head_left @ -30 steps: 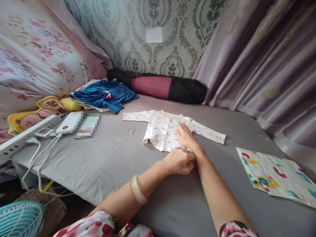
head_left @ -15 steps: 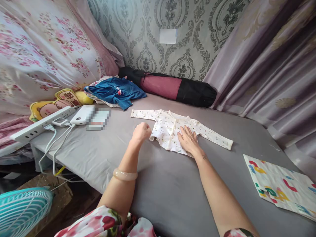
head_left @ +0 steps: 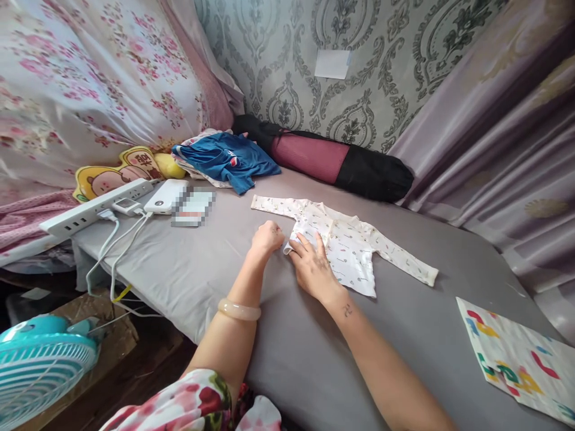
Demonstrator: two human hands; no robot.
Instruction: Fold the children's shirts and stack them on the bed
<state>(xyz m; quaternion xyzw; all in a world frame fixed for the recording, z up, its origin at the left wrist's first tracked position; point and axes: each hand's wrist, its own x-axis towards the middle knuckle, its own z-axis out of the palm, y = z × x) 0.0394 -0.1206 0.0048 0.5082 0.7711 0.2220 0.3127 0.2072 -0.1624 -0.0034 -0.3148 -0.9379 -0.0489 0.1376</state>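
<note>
A small white baby shirt [head_left: 353, 254] with a fine print lies spread on the grey sheet, sleeves stretched to both sides. My right hand [head_left: 313, 265] rests on its lower left front, fingers spread and pressing the cloth. Beside the shirt's left edge, below the left sleeve, my left hand [head_left: 268, 236] is closed in a fist. Its fingertips are turned away, so whether they pinch the cloth is hidden. The hem near both hands is slightly curled.
A blue T-shirt [head_left: 229, 158] tops a clothes pile at the back, beside a long black-and-maroon bag [head_left: 314, 157]. At left are a power strip [head_left: 96, 206], white power bank [head_left: 166, 197] and cables. A folded patterned cloth [head_left: 516, 359] lies right; a turquoise fan [head_left: 47, 371] stands lower left.
My right hand has moved left across the shirt, from its right front to its lower left front. My left hand stays closed by the left edge. The view has shifted slightly.
</note>
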